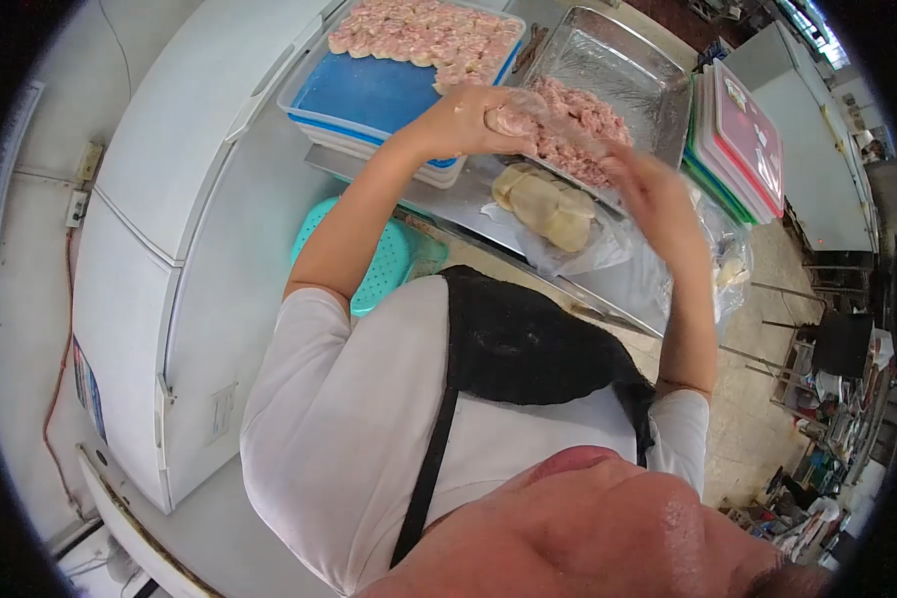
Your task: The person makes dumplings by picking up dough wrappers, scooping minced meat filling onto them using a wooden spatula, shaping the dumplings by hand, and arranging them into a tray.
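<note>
My left hand (465, 122) is closed around a dumpling (509, 122) with pale pink filling at its top. My right hand (658, 204), blurred by motion, grips a thin flat spreading tool (574, 134) whose tip reaches toward the dumpling; its exact kind is smeared. Below the hands, ground meat (580, 118) lies heaped in the near end of a metal pan (628, 52). A stack of round pale dumpling wrappers (546, 206) rests on plastic in front of the pan. At the upper left, rows of filled dumplings (419, 32) cover part of a blue-bottomed tray (359, 95).
Stacked lidded containers (743, 135) in several colours stand right of the pan. A clear plastic bag (723, 264) lies at the table's right. A turquoise perforated stool (381, 269) is under the table's left side. A white refrigerator (159, 189) stands at the left.
</note>
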Demonstrator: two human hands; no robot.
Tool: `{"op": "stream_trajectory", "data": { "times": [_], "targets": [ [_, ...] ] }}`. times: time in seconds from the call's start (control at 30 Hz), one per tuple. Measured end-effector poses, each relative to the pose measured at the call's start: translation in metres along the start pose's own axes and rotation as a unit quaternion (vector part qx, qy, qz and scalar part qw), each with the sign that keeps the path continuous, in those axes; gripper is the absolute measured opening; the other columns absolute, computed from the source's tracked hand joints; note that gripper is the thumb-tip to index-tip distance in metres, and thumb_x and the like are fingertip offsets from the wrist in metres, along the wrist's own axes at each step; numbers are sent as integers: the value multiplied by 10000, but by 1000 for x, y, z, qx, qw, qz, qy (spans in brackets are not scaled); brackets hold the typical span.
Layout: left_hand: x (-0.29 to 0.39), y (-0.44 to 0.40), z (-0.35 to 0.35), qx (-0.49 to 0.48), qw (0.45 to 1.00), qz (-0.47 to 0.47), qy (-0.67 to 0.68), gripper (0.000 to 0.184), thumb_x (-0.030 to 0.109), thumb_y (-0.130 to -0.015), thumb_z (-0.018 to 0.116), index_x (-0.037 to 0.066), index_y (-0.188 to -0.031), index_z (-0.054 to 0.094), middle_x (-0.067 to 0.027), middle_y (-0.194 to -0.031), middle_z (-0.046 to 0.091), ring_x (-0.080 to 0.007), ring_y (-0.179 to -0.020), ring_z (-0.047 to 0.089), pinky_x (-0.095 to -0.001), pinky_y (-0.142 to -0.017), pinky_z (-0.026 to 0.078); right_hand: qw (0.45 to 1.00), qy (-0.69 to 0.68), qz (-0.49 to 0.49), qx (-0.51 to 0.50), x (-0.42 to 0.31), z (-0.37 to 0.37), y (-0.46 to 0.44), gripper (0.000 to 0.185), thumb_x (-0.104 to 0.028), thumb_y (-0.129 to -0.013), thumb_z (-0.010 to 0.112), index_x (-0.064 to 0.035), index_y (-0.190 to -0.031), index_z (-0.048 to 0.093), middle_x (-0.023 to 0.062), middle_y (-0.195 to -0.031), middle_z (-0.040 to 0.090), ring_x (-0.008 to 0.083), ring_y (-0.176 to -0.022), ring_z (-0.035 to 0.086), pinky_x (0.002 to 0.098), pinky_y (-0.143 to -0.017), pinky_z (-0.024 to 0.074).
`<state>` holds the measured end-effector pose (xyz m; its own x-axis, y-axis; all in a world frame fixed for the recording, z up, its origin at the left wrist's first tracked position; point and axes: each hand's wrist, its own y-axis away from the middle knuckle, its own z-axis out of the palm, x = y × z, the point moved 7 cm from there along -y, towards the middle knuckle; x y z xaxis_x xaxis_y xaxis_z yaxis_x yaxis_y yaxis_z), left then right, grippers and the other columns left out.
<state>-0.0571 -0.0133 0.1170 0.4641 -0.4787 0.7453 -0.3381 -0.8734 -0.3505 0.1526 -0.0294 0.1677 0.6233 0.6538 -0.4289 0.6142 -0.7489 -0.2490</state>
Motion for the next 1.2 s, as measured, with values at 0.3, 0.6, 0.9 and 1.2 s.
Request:
{"op": "stream_trajectory", "data": {
  "times": [0.3, 0.6, 0.9, 1.2],
  "targets": [
    [-47, 48, -84, -30, 996, -78, -35, 506, 337, -711, 771, 77, -1116, 615, -83, -1061, 650, -242, -998, 610, -328, -850, 467, 992, -68, 103, -28, 14, 66, 12, 330, -201, -953, 515, 14, -1199, 563, 208, -1025, 650, 258, -942, 637, 331, -837, 466],
    [-135, 43, -120, 39, 984, -77, -155, 591, 240, -718, 743, 65, -1239, 526, -154, -1146, 587, -304, -1002, 588, -376, -864, 471, 869, -285, 394, 89, 66, 92, 143, 292, -252, -963, 528, -54, -1148, 636, -58, -649, 466, 21, -529, 375, 192, -471, 277],
    [-122, 6, -80, 42, 979, -57, -189, 784, 160, -731, 725, 81, -1404, 329, -214, -1279, 520, -344, -1090, 557, -412, -933, 439, 843, -332, 409, 110, 71, 98, 158, 299, -255, -963, 533, -49, -1159, 627, -69, -640, 445, 20, -520, 359, 190, -467, 262],
    [-126, 6, -83, -7, 976, -84, -203, 769, 57, -762, 572, 138, -1456, 252, -234, -1352, 451, -379, -1205, 481, -410, -1012, 396, 868, -329, 363, 81, 120, 90, 127, 341, -233, -944, 556, -55, -1235, 580, -37, -716, 499, 40, -578, 422, 209, -502, 334]
  ]
}}
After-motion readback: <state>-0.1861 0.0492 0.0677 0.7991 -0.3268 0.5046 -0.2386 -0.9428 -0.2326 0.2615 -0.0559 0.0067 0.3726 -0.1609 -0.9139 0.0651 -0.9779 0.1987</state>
